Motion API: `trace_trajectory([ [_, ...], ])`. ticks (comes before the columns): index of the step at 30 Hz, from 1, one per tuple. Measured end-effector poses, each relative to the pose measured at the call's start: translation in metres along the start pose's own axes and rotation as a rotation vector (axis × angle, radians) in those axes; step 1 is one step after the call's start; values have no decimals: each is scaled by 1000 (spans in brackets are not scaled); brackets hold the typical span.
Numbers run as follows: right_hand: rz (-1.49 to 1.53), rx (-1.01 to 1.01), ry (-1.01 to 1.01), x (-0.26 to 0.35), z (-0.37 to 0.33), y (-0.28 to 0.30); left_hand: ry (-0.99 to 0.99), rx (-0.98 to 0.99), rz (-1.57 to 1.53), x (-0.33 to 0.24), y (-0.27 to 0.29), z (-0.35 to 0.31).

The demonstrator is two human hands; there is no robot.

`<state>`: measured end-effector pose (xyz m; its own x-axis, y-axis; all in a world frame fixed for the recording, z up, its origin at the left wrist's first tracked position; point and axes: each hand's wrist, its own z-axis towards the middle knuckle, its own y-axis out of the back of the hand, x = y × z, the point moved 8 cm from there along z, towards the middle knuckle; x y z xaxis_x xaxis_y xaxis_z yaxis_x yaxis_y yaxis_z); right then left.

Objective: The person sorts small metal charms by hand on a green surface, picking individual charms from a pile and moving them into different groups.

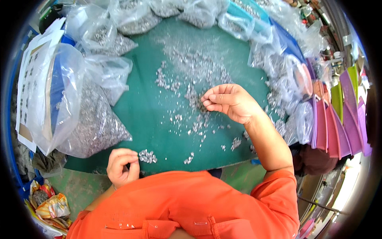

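Small silvery metal pieces (193, 97) lie scattered in a loose heap across the middle of a green tabletop (147, 119). Over the near side of this heap is my right hand (229, 101), thumb and fingertips drawn together in a pinch; whatever is between them is too small to make out. At the table's near edge my left hand (123, 166) is curled, its fingertips beside a small tight pile of shiny pieces (147, 156). Its palm is hidden, so I cannot see whether anything is inside. A smaller cluster of pieces (189, 158) lies to the right of that pile.
A large clear bag of metal pieces (93, 123) stands on the left, beside printed sheets (34, 83). More filled bags (139, 22) line the far edge. A blue bin (284, 36) and bags (284, 79) border the right, with pink and purple bins (330, 123) beyond.
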<state>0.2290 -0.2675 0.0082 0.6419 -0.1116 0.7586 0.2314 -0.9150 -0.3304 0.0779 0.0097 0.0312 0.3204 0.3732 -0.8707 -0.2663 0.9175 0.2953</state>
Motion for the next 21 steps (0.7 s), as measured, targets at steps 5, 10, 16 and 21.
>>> trace_trajectory([
  [5,-72,-130,310,116,33,34,-4,-23,1,-1,3,0],
  [10,289,-525,768,249,46,116,14,-17,-24,1,3,2],
  [16,-422,-435,691,183,40,73,96,-31,-104,10,1,-3],
  [21,-1232,-253,663,52,-9,-2,163,23,-136,12,1,-4],
])
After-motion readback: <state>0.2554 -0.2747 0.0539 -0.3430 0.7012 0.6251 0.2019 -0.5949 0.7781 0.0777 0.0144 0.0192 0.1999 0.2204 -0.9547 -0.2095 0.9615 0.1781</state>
